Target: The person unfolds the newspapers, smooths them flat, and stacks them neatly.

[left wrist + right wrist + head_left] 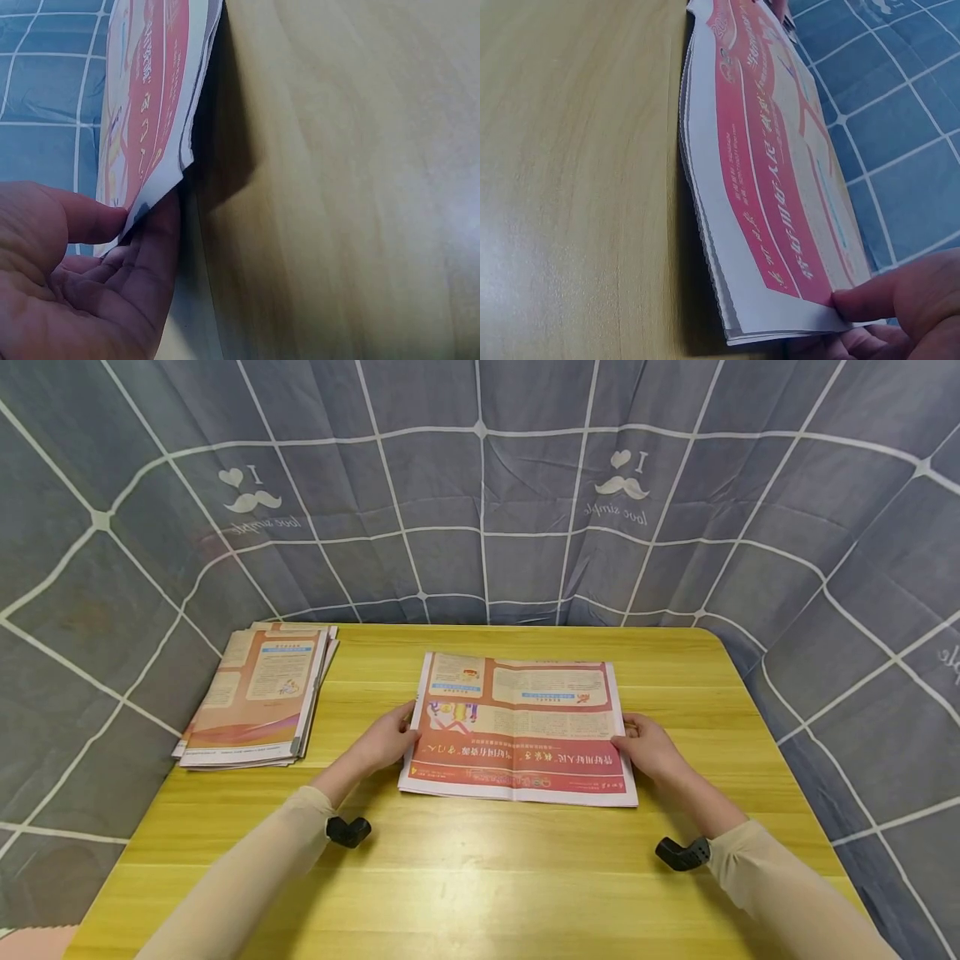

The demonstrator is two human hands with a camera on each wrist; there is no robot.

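Observation:
A folded newspaper (525, 727), red along its near side and upside down to me, is held level at mid-table. My left hand (386, 739) pinches its left edge, thumb on top and fingers underneath, as the left wrist view shows. On the opposite side my right hand (651, 747) grips the right edge, its thumb (862, 300) pressing the printed face. The newspaper's near edge (201, 82) casts a shadow on the wood, so it is raised there. Several layers of paper show along that edge in the right wrist view.
A stack of folded newspapers (251, 697) lies at the table's far left. The yellow wooden table (480, 877) has a rounded far right corner. Behind and around it hangs a grey curtain (525, 527) with white grid lines.

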